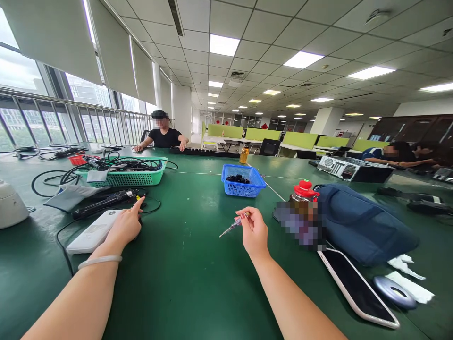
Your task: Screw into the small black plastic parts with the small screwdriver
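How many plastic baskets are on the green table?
2: a green basket of cables at left, a blue basket mid-table holding dark bits. A red container behind the green one may be a third.

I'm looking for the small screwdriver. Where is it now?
Head view, just right of centre: the screwdriver is pinched in the right hand over the green table, nearer than the blue basket, tip pointing left.

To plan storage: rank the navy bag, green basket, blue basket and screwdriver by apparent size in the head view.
1. navy bag, though nearer the camera than the baskets, so its lead is unsure
2. green basket
3. blue basket
4. screwdriver, in the right hand
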Demonstrator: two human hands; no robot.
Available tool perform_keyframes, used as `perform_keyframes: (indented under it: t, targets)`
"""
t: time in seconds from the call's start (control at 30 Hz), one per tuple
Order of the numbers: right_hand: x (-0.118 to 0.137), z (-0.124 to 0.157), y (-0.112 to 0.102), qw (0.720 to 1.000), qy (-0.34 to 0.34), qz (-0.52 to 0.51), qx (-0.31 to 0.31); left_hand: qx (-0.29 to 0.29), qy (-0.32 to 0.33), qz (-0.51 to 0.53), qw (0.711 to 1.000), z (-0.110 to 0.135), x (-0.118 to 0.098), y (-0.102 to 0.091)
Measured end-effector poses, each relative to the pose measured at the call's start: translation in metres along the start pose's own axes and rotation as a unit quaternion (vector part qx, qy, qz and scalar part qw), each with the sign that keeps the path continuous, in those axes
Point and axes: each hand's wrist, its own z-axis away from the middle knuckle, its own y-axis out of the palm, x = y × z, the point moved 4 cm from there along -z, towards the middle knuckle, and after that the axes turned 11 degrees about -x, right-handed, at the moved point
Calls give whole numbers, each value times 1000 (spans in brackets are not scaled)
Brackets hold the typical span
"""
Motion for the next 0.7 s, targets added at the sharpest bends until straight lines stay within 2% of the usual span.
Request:
perform_keyframes:
  t: [0.4, 0.5, 0.63, 0.7]
  targets:
    - [-2, 1, 1, 1000, 2, -5, 4, 60, -37, -21, 997, 2, 8, 9]
    - [-1, 1, 1, 1000, -1, -3, 3, 51, -37, -53, 997, 3, 3, 1]
    - [1, 0, 1, 1000, -1, 2, 2, -4, -56, -141, 988, 5, -11, -18]
    - [1, 0, 1, 1000, 0, 3, 4, 7, -80, -179, 980, 8, -16, -23]
